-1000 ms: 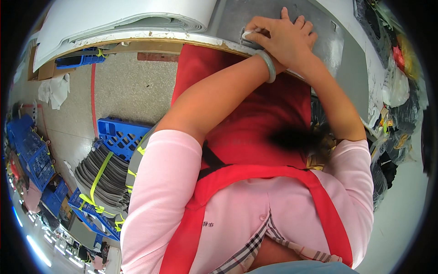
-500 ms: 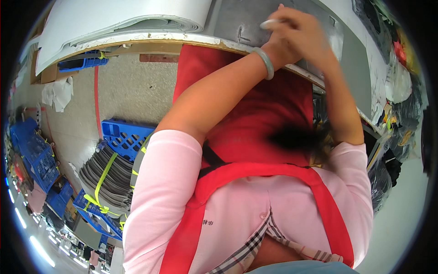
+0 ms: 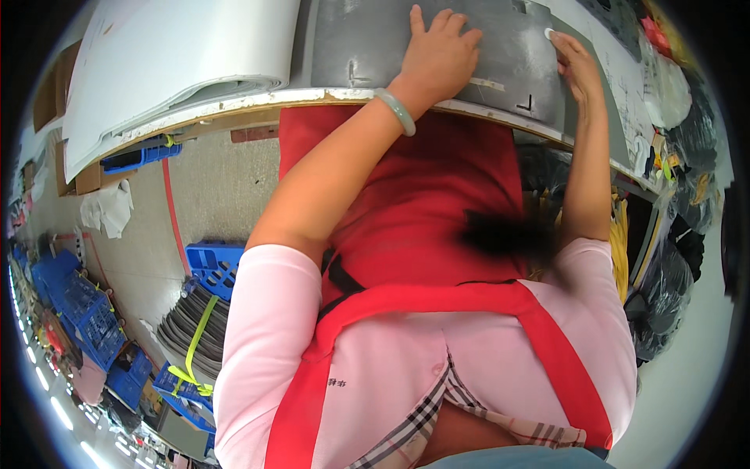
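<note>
A grey sheet of material (image 3: 367, 39) with small dark corner marks lies on the table in front of me. My left hand (image 3: 437, 55) rests flat on it, fingers spread, a pale green bangle (image 3: 396, 109) on the wrist. My right hand (image 3: 570, 62) is further right on the same sheet, its fingertips pressing a small white round piece (image 3: 548, 34). My red apron (image 3: 437, 203) and pink sleeves fill the lower middle.
A stack of large white sheets (image 3: 187, 55) lies on the table to the left. On the floor at left stand blue plastic crates (image 3: 211, 266) and a bundle of dark sheets tied with yellow strap (image 3: 191, 336). Dark bags and clutter (image 3: 672, 258) crowd the right side.
My two hands were together at one spot on the grey sheet. Now they are apart: the left lies flat, the right has gone right with the white piece.
</note>
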{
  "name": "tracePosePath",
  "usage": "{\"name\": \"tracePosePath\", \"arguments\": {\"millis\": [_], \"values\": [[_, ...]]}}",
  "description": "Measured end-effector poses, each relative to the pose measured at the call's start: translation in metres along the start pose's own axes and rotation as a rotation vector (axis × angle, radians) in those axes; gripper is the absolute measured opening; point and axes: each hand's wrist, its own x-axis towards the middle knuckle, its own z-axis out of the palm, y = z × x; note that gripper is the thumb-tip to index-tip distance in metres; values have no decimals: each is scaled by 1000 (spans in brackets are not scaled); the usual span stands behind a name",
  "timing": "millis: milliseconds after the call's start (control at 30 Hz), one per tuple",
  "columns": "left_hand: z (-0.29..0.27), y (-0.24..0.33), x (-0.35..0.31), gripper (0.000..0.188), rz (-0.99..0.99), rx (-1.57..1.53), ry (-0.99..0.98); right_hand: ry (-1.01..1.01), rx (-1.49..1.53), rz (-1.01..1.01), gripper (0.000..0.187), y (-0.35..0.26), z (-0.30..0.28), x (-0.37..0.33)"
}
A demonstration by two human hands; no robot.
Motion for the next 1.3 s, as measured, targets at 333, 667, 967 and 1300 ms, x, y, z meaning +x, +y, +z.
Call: {"name": "tracePosePath", "arguments": {"millis": [333,667,967,1300], "values": [[-41,65,-72,28,400,-283,-167,-82,367,-337,4,-34,21,-49],[-78,-5,-30,29,62,-115,-373,-115,608,-317,21,-44,24,-54],[-87,-13,-24,21,21,-204,-504,-132,741,-254,34,-10,31,-51],[-91,-19,-24,23,30,-240,-537,-101,797,-192,35,-2,37,-57]]}}
